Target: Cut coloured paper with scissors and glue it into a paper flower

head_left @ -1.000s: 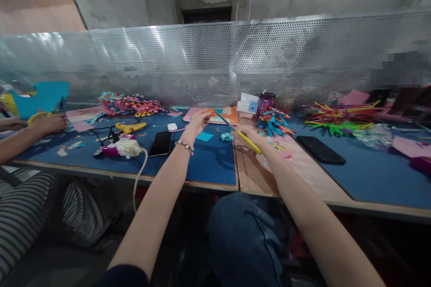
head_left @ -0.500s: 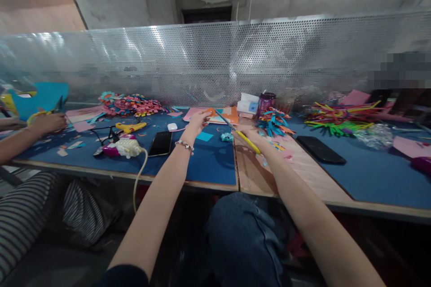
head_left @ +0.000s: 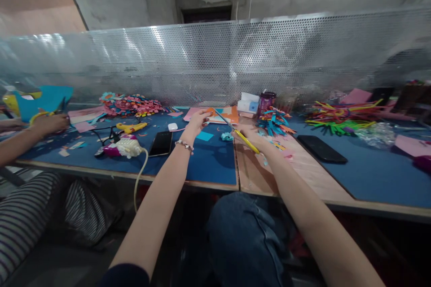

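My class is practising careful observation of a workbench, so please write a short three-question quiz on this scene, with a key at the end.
1. Multiple choice: What does the right hand hold?
a) a phone
b) yellow-handled scissors
c) a glue gun
2. True or false: As the camera sees it, the purple canister stands to the right of the white-and-blue box.
3. Fill in the missing word: The small piece at the fingertips of the left hand is ____ in colour.

Key: 1. b; 2. true; 3. orange.
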